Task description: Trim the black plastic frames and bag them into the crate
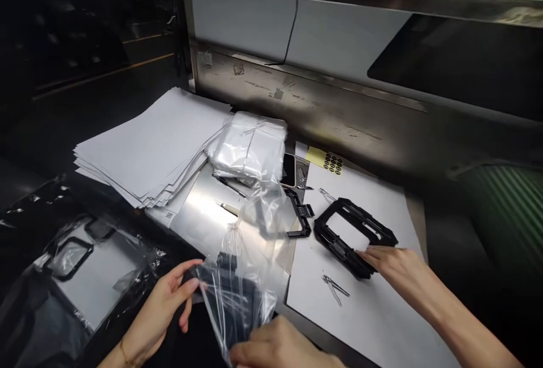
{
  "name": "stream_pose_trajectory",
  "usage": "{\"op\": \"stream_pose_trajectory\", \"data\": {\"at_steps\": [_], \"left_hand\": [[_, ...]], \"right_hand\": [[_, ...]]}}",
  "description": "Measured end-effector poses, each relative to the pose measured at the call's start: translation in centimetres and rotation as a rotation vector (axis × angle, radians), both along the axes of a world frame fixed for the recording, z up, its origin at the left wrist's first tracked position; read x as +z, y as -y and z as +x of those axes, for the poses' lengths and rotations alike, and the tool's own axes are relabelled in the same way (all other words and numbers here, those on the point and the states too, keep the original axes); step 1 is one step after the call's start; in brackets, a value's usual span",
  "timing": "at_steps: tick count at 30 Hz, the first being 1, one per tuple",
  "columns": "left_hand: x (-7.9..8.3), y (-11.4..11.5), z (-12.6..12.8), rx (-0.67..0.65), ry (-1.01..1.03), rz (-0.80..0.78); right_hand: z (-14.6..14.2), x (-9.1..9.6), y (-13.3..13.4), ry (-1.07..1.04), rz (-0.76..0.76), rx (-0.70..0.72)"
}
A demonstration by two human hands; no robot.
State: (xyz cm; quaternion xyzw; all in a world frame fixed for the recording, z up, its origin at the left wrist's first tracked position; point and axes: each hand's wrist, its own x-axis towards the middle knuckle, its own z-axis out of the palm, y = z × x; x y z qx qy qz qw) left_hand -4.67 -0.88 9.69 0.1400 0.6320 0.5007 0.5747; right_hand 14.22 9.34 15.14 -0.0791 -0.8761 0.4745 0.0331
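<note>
A clear bag [211, 286] with a dark piece [240, 300] inside sits between the person's hands near the counter [197, 215], left hand [167, 297] pinching its edge, right hand [280, 348] gripping its lower end.

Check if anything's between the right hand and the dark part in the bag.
Only the clear bag, as far as shows: its film covers the camera-facing side of the dark part, and the right hand grips the bag's lower end. What lies behind that hand is hidden.
</note>
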Motion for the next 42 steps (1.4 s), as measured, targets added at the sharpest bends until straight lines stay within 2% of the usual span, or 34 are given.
{"op": "stream_pose_trajectory", "data": {"at_steps": [3, 7, 11, 14, 17, 19, 22, 25, 29, 34, 37, 40, 42], "left_hand": [[-1.0, 2.8, 0.0, 0.081, -0.063, -0.08], [-2.7, 5.3, -1.7, 0.189, -0.165, -0.147], [-3.3, 8.0, -4.5, 0.294, -0.199, -0.181], [-3.3, 10.3, -6.4, 0.403, -0.215, -0.23], [-3.7, 12.0, -7.7, 0.509, -0.117, -0.281], [-4.2, 12.9, -8.3, 0.572, -0.016, -0.29], [-5.0, 14.1, -9.0, 0.62, 0.051, -0.326], [-5.5, 15.5, -9.5, 0.593, 0.043, -0.377], [-6.0, 17.5, -10.2, 0.449, -0.037, -0.406], [-6.0, 19.3, -10.8, 0.26, -0.289, -0.405], [-5.1, 19.1, -11.0, 0.171, -0.351, -0.375], [-4.1, 18.4, -11.0, 0.074, -0.34, -0.333], [-3.6, 18.0, -11.1, 0.01, -0.286, -0.312]], "right_hand": [[-2.0, -2.9, 2.6, -0.031, -0.031, 0.073], [-7.1, -5.6, 5.4, -0.099, -0.033, 0.156], [-11.1, -5.6, 6.8, -0.091, 0.032, 0.296], [-11.9, -5.4, 7.3, -0.022, 0.167, 0.19], [-12.2, -6.4, 8.7, 0.005, 0.334, 0.08], [-12.8, -7.3, 10.0, -0.037, 0.349, 0.13], [-14.7, -8.1, 11.7, -0.005, 0.313, 0.321], [-16.7, -7.6, 12.0, 0.128, 0.234, 0.487], [-17.9, -6.1, 11.1, 0.199, 0.1, 0.582], [-18.2, -5.8, 11.2, 0.263, 0.224, 0.671], [-18.7, -6.5, 10.9, 0.23, 0.331, 0.605], [-19.4, -7.4, 9.5, 0.258, 0.391, 0.421], [-19.9, -7.8, 8.2, 0.239, 0.376, 0.29]]}}
